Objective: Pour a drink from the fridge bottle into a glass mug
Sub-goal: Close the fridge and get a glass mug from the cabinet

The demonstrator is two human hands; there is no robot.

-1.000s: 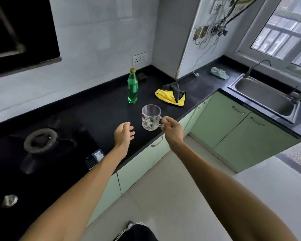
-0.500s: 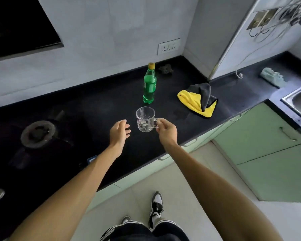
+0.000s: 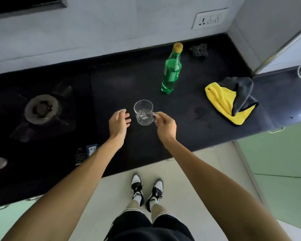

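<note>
Over counter [image 3: 181, 136], right hand [image 3: 165, 126] pinching mug [image 3: 143, 113] handle

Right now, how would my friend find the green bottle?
Look at the black counter under the wall socket. Beyond the glass mug stands the green bottle, upright. It is the only green, yellow-capped thing; the cloth lies flat.

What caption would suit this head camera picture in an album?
Right hand holds an empty glass mug by its handle on the black counter, capped green bottle behind it.
</note>
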